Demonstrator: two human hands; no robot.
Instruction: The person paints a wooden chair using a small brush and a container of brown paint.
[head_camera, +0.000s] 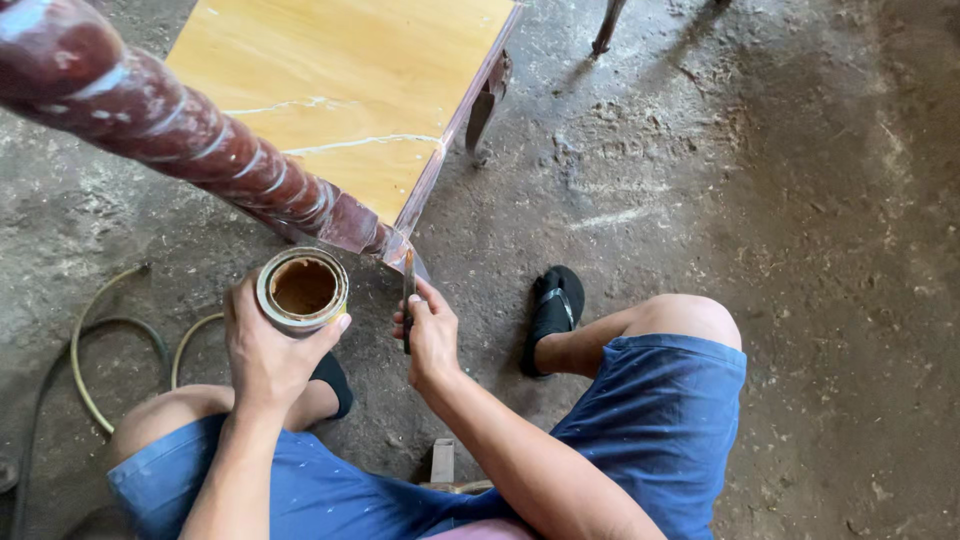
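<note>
The person is squatting on the dusty floor (780, 200), working filler or finish onto the lower end of a turned, dark red furniture leg (200, 140) that is slanting down from the upper left. The left hand (265, 350) is wrapping its grip fully around a small round tin (302, 290) with a brownish inside, holding it upright just below the tip of the leg. The right hand (430, 335) is closing its grip on the handle of a narrow flat blade (408, 290), whose upper end is touching the leg's tip. To do this well, I judge the tin should be staying level and close under the blade, and the blade pressing flat against the wood. The yellow panel (350, 90) is lying just behind.
</note>
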